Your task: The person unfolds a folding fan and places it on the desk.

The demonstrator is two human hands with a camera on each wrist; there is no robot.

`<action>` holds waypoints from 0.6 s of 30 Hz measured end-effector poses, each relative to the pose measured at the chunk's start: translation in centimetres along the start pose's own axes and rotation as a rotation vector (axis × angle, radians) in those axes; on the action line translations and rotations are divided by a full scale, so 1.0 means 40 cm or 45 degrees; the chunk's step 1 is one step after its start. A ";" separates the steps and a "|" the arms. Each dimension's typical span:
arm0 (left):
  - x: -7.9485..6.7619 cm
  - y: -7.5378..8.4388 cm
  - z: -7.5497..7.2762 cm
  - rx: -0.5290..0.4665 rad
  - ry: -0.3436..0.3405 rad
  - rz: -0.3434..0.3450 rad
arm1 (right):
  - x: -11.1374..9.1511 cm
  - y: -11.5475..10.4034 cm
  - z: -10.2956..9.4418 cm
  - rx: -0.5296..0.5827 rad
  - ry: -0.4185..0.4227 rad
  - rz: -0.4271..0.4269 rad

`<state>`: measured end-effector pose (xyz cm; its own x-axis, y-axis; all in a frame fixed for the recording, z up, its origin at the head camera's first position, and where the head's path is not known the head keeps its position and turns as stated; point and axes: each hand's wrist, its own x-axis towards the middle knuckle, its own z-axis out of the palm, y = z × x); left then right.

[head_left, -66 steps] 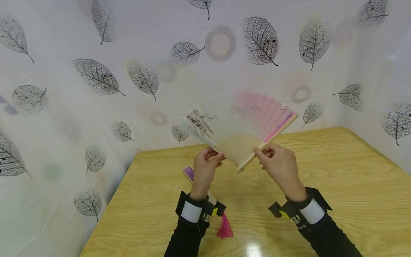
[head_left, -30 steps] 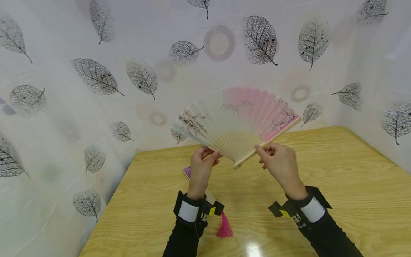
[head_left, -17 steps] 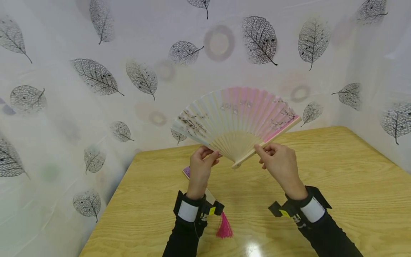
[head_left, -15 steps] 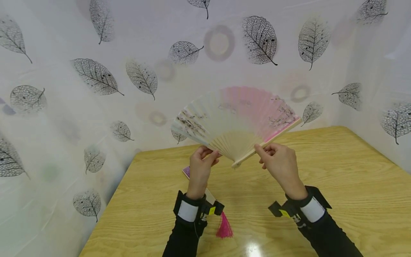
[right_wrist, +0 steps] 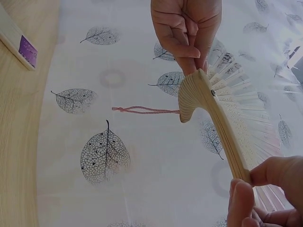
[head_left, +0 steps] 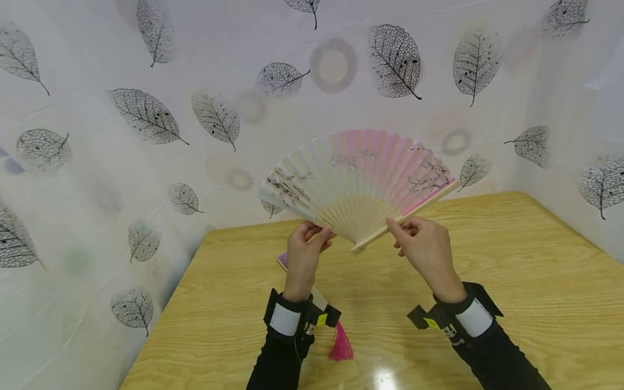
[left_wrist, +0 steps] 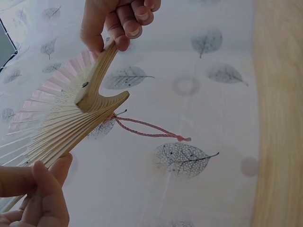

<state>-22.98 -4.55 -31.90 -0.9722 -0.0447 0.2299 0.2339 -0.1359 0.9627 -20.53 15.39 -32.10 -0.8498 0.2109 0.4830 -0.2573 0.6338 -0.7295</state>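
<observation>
A folding fan [head_left: 361, 173] is spread wide above the table, its pleated leaf fading from white at the left to pink at the right, with dark blossom prints. My left hand [head_left: 304, 254] pinches the fan's left edge between thumb and fingers. On the opposite side, my right hand [head_left: 426, 249] pinches the thick wooden guard. In the left wrist view a loop of pink cord [left_wrist: 154, 130] hangs from the fan's pivot end. A second, folded fan or similar slat with a purple panel [right_wrist: 28, 51] lies on the table, partly hidden behind my left hand and wrist.
A bright pink tassel [head_left: 341, 344] lies on the wooden table [head_left: 526, 281] near my left wrist. Behind the table hangs a pale sheet [head_left: 292, 32] printed with dark leaves, which also runs along the left and right sides.
Since the oldest frame the fan has spread wider, its left edge moving left along with my left hand. My right hand has barely moved. Over the last half second, little differs.
</observation>
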 end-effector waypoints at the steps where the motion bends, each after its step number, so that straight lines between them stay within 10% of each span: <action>1: 0.000 0.000 0.000 -0.006 0.002 -0.001 | 0.000 0.000 0.000 0.000 0.000 0.003; 18: -0.003 -0.002 0.005 -0.139 -0.003 -0.066 | 0.003 0.006 -0.005 0.008 0.021 0.045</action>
<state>-22.89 -4.35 -31.97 -0.9830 -0.0326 0.1807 0.1832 -0.2450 0.9521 -20.61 15.72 -32.10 -0.8508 0.2457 0.4645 -0.2298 0.6210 -0.7493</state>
